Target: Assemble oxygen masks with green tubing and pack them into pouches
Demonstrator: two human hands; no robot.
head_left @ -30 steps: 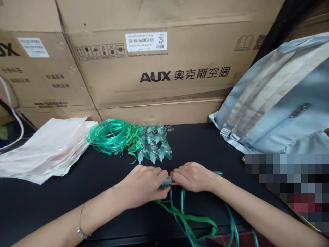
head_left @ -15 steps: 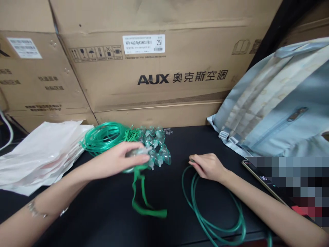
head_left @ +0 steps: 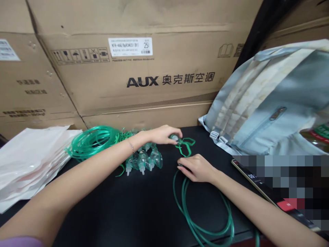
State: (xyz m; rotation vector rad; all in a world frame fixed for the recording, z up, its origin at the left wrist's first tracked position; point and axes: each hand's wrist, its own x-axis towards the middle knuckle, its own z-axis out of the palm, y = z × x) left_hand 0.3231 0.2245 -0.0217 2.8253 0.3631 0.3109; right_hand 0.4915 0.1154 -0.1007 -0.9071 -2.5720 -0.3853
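My left hand point(head_left: 166, 133) reaches over the dark table, its fingers curled round a small clear-green oxygen mask point(head_left: 175, 138); the hand hides part of it. A green strap point(head_left: 187, 145) trails from the mask to the right. Just below, my right hand point(head_left: 199, 168) is closed on one end of the green tubing point(head_left: 183, 195), which lies in loose loops beneath it. Left of the hands, several more clear-green masks point(head_left: 143, 160) with pale connectors sit grouped, some partly hidden by my left forearm.
A coil of green tubing point(head_left: 94, 137) lies beside green straps point(head_left: 119, 136). White bags point(head_left: 33, 154) are stacked at left. Cardboard boxes point(head_left: 144, 97) stand along the back. A light-blue backpack point(head_left: 259, 113) and a phone point(head_left: 253, 178) are on the right.
My left hand has carried the mask to the right and away from me, bringing it close above my right hand. The right hand keeps its hold on the tubing. The view has shifted right.
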